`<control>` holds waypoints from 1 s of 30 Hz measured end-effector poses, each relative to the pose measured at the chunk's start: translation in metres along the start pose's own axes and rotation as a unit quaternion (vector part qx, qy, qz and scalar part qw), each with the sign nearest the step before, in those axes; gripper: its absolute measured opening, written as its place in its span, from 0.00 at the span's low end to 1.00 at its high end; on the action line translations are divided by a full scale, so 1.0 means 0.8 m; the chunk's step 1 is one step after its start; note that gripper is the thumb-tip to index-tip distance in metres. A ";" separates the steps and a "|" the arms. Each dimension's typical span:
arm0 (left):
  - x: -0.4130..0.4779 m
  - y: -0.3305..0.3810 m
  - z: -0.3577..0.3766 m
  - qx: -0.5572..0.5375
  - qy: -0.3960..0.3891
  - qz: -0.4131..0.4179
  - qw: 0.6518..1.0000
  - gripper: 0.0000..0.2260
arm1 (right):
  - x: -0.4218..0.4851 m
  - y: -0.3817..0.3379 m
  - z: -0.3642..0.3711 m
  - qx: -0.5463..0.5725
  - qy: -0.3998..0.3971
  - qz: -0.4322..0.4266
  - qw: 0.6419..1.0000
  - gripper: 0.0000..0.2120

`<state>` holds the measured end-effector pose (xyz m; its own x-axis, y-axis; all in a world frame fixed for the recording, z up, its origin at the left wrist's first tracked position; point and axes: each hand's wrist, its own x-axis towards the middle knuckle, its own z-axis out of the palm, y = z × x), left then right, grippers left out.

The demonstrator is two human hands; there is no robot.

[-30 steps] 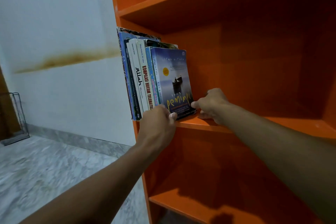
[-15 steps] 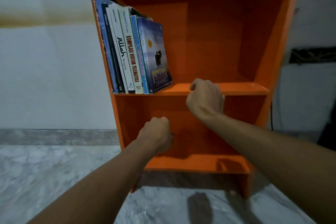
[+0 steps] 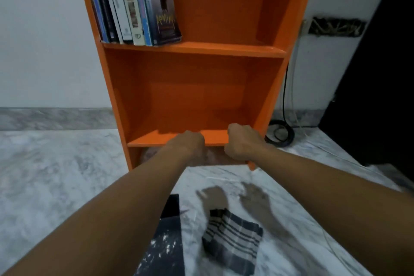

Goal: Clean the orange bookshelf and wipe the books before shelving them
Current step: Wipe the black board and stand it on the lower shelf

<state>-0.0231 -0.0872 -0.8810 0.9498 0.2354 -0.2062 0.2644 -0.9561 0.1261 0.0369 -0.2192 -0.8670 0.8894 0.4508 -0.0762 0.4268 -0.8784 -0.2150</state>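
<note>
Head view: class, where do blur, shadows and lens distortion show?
In the head view, motion blur smears the books and checked cloth; the left hand and right hand cast soft shadows on the marble floor; the wide-angle lens skews the orange bookshelf.

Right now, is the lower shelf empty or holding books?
Empty: the lower shelf shows only bare orange board where visible. The books stand on the shelf above, against its left wall.

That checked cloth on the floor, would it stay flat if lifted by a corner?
Probably not: the cloth lies folded and rumpled, so it would likely droop. It looks thin, so probably light. On the polished floor it may slide.
</note>
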 end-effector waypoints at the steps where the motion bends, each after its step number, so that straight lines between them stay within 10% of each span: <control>1: 0.000 -0.001 0.010 -0.006 -0.012 -0.006 1.000 0.18 | 0.001 0.003 0.010 -0.001 -0.010 0.004 1.000 0.06; 10: -0.027 -0.049 0.114 0.054 -0.132 -0.062 0.988 0.30 | -0.023 0.046 0.189 -0.050 -0.199 -0.022 0.978 0.11; 18: -0.004 -0.078 0.169 0.067 -0.088 -0.074 0.991 0.22 | -0.044 0.087 0.279 -0.107 -0.275 0.037 0.955 0.64; 30: 0.011 -0.109 0.198 0.025 -0.088 -0.112 0.989 0.18 | -0.014 0.090 0.290 0.012 -0.312 0.059 0.948 0.24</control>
<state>-0.0640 -0.0295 -1.0478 0.8231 0.4129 -0.3900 0.4522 -0.8918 0.0101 0.0199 -0.2506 -1.1077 0.6577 0.3633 -0.6599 0.3204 -0.9278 -0.1914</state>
